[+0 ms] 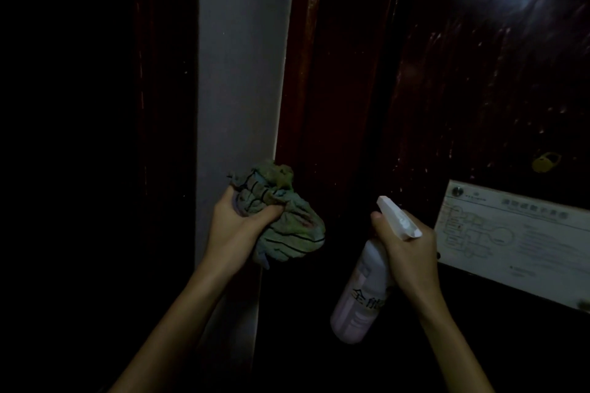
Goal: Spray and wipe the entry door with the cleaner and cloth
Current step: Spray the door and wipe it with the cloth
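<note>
The scene is dim. A dark red-brown entry door [479, 89] fills the right side, streaked and speckled with wet marks under a bright reflection. My left hand [236, 220] grips a bunched greenish striped cloth [287, 223] held against the door frame [303, 73]. My right hand [405, 249] holds a pale spray bottle [360, 293] by its neck, fingers round the white trigger head [399, 220], which points up and to the left, the bottle tilted.
A white notice plate [517, 239] with a diagram is fixed to the door at the right. A small yellowish fitting [546, 163] sits above it. A pale wall strip [239, 73] runs left of the frame; beyond it all is dark.
</note>
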The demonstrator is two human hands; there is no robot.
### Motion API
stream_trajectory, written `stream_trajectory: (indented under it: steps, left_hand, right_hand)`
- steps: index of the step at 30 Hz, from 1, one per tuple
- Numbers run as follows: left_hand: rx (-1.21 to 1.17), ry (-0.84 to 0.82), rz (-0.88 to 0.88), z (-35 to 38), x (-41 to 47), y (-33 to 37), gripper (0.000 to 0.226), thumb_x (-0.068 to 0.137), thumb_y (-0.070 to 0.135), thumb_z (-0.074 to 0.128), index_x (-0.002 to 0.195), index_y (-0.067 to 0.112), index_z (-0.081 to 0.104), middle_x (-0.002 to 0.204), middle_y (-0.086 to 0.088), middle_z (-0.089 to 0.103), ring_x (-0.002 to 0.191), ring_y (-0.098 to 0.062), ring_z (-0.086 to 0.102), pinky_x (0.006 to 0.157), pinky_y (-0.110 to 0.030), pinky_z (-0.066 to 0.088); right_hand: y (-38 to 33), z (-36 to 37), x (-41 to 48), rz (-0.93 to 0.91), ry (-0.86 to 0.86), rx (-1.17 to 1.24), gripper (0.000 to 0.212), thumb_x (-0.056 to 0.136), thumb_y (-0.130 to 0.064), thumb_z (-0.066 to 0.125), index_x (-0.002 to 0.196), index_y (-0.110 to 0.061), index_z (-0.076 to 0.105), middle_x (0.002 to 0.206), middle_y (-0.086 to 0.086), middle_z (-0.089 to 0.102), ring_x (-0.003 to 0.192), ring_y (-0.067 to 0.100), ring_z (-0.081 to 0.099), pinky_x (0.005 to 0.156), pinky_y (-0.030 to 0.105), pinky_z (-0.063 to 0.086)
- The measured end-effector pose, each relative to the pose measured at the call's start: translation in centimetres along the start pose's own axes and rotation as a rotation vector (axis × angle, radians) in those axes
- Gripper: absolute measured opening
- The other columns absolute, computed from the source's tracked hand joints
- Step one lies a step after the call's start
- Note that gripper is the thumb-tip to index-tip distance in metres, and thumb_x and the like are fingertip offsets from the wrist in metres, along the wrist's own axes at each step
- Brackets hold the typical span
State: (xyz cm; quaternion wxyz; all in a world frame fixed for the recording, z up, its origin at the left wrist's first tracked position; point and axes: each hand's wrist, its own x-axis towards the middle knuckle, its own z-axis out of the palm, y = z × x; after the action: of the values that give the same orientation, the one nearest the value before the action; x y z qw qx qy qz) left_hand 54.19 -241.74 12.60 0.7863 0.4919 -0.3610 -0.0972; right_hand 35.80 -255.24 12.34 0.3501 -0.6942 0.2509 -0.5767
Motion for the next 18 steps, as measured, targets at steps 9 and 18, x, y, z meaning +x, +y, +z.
stream_trajectory:
  steps: [9, 18]
  left_hand:
    - [0.015, 0.023, -0.02, -0.4, 0.0, -0.4, 0.038, 0.08, -0.009, 0.074, 0.116, 0.0, 0.063, 0.1, -0.006, 0.075, 0.079, -0.003, 0.073, 0.067, -0.014, 0.054]
    - [0.035, 0.036, -0.029, -0.6, -0.4, -0.5, 0.039, 0.081, -0.009, 0.073, 0.117, -0.001, 0.063, 0.102, -0.007, 0.075, 0.084, -0.006, 0.073, 0.073, -0.016, 0.057]
  right_hand:
    - [0.6, 0.6, -0.1, 0.058, -0.072, -0.02, 0.033, 0.089, -0.017, 0.068, 0.098, 0.013, 0.058, 0.097, 0.03, 0.063, 0.092, 0.042, 0.059, 0.08, 0.056, 0.051]
    - [1.0, 1.1, -0.4, 0.032, -0.121, -0.064, 0.028, 0.09, -0.02, 0.066, 0.089, 0.007, 0.062, 0.084, 0.023, 0.066, 0.07, 0.032, 0.062, 0.061, 0.041, 0.048]
